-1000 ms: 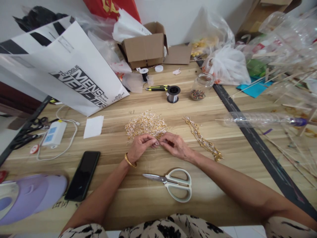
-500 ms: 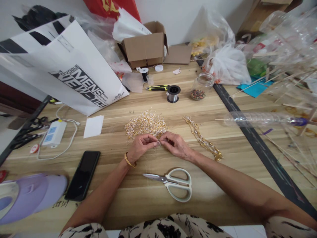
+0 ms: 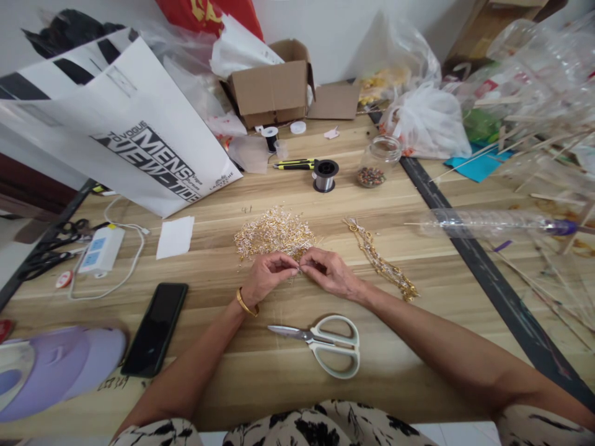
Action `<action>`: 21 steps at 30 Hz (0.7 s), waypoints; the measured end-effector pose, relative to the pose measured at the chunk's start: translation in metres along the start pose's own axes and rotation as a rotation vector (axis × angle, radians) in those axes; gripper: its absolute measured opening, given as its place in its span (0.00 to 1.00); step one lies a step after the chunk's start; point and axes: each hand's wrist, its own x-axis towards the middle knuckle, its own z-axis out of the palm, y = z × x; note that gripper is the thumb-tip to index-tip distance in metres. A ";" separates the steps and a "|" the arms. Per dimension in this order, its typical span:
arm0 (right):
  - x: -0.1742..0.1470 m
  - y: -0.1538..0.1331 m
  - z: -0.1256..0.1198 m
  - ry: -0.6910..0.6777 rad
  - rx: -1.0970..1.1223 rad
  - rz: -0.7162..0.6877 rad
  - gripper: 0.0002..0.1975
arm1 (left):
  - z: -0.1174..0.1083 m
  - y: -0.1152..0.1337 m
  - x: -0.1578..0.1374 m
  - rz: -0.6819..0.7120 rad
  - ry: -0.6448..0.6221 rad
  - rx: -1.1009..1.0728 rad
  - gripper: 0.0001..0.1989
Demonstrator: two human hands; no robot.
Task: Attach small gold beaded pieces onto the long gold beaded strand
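My left hand (image 3: 270, 276) and my right hand (image 3: 331, 271) meet fingertip to fingertip at the near edge of a pile of small gold and pinkish-silver beaded pieces (image 3: 274, 232). Each hand is closed in a pinch. Whatever lies between the fingertips is tiny, and I cannot make it out. A gold bangle (image 3: 246, 302) circles my left wrist. Right of my right hand lies a bundle of gold and silver beaded strands (image 3: 379, 263). Scissors with cream handles (image 3: 335, 345) lie just below the hands, blades pointing left.
Behind the pile are a wire spool (image 3: 325, 176), a yellow-black cutter (image 3: 294, 164) and a jar of beads (image 3: 379, 162). A phone (image 3: 155, 329) and a white power strip (image 3: 101, 249) lie left. A tall paper bag (image 3: 153, 124) stands back left; plastic bottles (image 3: 534, 80) crowd the right.
My left hand has shifted very slightly right, its fingertips closer to those of my right hand. The small ring-like piece seen between them earlier is now mostly hidden.
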 end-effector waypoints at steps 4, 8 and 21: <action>0.000 0.000 0.000 -0.007 -0.003 0.002 0.06 | 0.000 0.000 0.000 0.017 0.002 0.017 0.09; 0.000 0.000 0.000 -0.012 -0.002 0.013 0.06 | 0.000 0.001 0.000 0.010 0.011 0.037 0.10; 0.000 -0.005 -0.001 -0.003 0.051 0.058 0.07 | 0.001 0.000 -0.001 -0.008 -0.038 -0.054 0.11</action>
